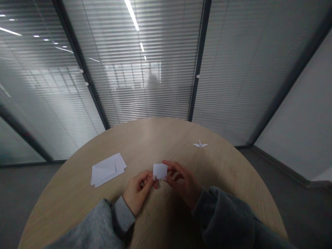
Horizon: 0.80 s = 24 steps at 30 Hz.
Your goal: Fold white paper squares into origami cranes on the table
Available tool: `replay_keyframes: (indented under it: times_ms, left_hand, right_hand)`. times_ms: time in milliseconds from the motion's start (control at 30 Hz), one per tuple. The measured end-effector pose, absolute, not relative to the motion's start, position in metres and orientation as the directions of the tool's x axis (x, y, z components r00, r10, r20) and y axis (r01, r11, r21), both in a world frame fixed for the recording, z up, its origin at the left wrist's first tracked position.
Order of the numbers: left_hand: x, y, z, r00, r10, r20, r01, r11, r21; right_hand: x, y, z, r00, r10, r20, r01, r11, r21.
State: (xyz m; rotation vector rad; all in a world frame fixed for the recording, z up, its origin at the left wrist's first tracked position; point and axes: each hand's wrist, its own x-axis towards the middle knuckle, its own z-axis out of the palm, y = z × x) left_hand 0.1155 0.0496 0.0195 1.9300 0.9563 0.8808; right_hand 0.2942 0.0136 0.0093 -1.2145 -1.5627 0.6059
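Note:
Between my two hands is a small white piece of paper (160,171), roughly square, held up over the table. My left hand (140,188) pinches its lower left corner between thumb and fingers. On the other side, my right hand (183,181) grips the right edge, thumb below and index finger near the top corner. Whether the paper is folded in layers cannot be made out. To the left lie several loose white sheets (107,170), overlapping in a flat pile. A folded white paper crane (200,144) stands farther back on the right.
A round wooden table (155,138) carries everything. Behind it rise glass panels with horizontal blinds (147,100) and dark frames, reflecting ceiling lights. A pale wall (306,114) stands at the right, with dark floor (259,162) beyond the table's edge.

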Motion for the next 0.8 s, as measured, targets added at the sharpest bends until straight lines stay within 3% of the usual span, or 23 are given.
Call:
replay_keyframes:
  times_ms: [433, 800]
  left_hand:
    - [0.1144, 0.0506, 0.0176, 0.478, 0.854, 0.205, 0.303, -0.379, 0.874]
    - [0.1163, 0.0489, 0.0183, 0.48, 0.856, 0.194, 0.285, -0.361, 0.888]
  right_hand:
    - [0.2965, 0.0126, 0.0106, -0.02, 0.81, 0.586, 0.546, 0.5, -0.672]
    - [0.2971, 0.0128, 0.0099, -0.018, 0.827, 0.561, 0.547, 0.478, -0.687]
